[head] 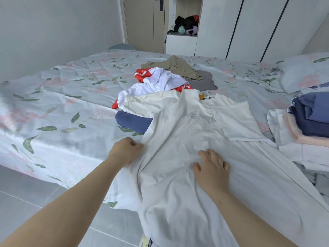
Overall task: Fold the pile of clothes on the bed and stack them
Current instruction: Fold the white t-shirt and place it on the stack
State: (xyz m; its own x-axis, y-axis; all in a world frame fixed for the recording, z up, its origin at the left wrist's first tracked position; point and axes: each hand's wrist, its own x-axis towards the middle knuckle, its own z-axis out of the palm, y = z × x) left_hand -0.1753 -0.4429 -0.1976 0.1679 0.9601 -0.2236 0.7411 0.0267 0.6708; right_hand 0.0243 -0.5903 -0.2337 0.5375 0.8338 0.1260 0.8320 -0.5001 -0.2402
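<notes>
head view: the bed (71, 97), under a floral sheet, fills most of the frame. a white shirt (178, 139) lies spread over its near edge, hem hanging toward the floor, collar touching the pile (160, 81) of unfolded clothes mid-bed. a folded stack (309, 118) sits at the right, just beside the shirt's sleeve. the right hand (211, 168) rests flat on the shirt, fingers spread. the left hand (124, 150) grips the shirt's left edge, fingers curled round the cloth
</notes>
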